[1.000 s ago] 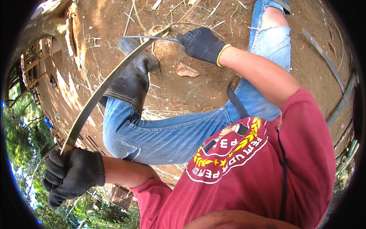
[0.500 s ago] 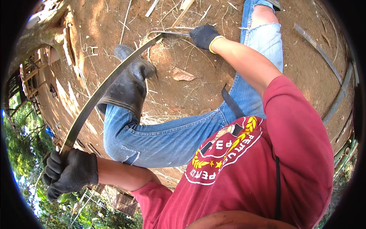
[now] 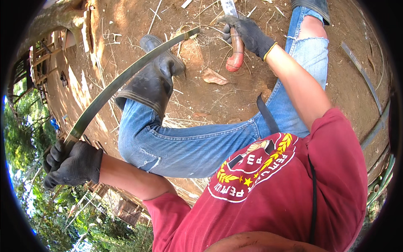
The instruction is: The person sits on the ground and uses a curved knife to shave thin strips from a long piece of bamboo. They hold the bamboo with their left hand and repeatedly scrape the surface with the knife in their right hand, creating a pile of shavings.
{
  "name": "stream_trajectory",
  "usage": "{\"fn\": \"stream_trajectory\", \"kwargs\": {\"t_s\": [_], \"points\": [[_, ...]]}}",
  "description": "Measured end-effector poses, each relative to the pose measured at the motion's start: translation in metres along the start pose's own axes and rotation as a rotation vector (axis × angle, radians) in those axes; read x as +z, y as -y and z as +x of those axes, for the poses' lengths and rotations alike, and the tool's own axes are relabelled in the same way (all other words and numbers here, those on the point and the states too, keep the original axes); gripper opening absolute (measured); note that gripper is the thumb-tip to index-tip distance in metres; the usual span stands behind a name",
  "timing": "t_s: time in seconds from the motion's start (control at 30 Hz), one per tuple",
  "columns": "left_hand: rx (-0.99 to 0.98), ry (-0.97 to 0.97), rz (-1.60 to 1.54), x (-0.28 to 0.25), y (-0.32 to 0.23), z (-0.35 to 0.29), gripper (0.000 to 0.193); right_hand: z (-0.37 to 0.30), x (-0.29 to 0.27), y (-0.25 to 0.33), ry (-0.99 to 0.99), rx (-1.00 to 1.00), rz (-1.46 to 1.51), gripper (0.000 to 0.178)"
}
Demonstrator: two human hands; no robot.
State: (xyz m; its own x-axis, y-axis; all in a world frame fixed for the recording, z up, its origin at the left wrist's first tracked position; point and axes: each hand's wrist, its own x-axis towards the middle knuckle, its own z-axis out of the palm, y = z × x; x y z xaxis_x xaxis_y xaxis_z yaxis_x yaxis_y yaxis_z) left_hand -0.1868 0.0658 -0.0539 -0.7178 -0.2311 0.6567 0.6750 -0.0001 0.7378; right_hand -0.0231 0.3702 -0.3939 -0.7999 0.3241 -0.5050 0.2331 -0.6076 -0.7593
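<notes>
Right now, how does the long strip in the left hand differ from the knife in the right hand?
The bamboo strip is long, thin, greenish and bowed, running from the left hand out toward the ground; the knife is short, with a reddish-brown wooden handle and pale blade. The strip is gripped at one end; the right hand wraps the knife mid-handle. Both sit in dark gloves.
</notes>
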Motion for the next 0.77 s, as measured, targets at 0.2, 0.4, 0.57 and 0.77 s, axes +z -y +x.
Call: {"fn": "stream_trajectory", "kwargs": {"t_s": [0.2, 0.4, 0.57, 0.77], "points": [[-0.037, -0.208, 0.195, 0.005, 0.013, 0.004, 0.048, -0.002, -0.006, -0.001, -0.121, 0.054, 0.118, 0.034], [-0.060, -0.127, 0.120, -0.012, 0.023, 0.013, 0.044, -0.004, -0.012, 0.004, -0.153, -0.009, 0.174, 0.036], [-0.109, -0.068, -0.014, -0.005, 0.010, 0.004, 0.062, 0.002, -0.019, 0.000, -0.119, -0.010, 0.222, 0.041], [-0.225, 0.081, -0.300, -0.024, 0.006, 0.008, 0.084, -0.004, -0.011, 0.009, -0.125, 0.048, 0.097, 0.043]]}}
